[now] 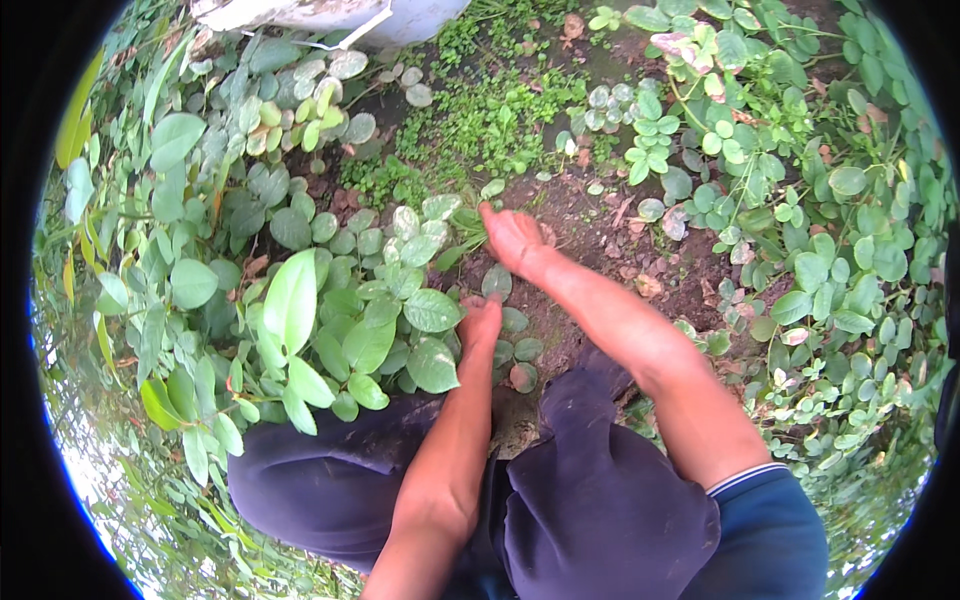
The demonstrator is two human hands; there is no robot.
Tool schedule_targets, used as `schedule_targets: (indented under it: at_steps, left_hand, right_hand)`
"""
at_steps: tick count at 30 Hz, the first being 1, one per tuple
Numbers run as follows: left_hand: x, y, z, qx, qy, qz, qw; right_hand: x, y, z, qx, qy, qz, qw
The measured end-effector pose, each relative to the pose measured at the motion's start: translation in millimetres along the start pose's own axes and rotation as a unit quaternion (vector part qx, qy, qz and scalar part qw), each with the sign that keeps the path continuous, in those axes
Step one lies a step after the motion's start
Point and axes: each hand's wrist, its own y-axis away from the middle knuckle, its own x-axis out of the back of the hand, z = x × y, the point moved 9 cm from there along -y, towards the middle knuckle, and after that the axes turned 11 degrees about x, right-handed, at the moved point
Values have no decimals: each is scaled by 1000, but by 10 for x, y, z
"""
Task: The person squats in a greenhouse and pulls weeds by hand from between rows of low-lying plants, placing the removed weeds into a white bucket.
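Note:
My right hand (514, 236) reaches down to the soil, its fingers curled around a tuft of green weeds (469, 225). Just below it and to the left is my left hand (480, 322), close to the ground at the edge of a leafy rose-like bush (367, 330). Leaves partly cover the left hand's fingers, so whether it grips anything does not show. Bare brown soil (592, 255) with dry fallen leaves lies to the right of my right hand.
Low green weeds (495, 120) carpet the ground ahead. A white container-like object (405, 22) stands at the top edge. Leafy bushes crowd the left side, and another bush (817, 277) spreads on the right. My bent knees (607, 495) in dark trousers are close below the hands.

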Motion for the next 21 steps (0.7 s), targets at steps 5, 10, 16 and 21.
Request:
schedule_targets:
  at_steps: [5,10,16,21]
  left_hand:
    - [-51,-123,-133,3,11,-7,1000]
    - [3,-14,15,-20,-28,27,999]
    - [-52,-17,57,-27,-25,28,999]
    - [66,2,19,4,-11,46,999]
  right_hand:
    - [112,66,117,-21,-17,57,998]
    - [843,419,319,21,75,187,979]
    - [1255,469,1267,-65,169,219,959]
    - [964,451,1208,-62,95,125,986]
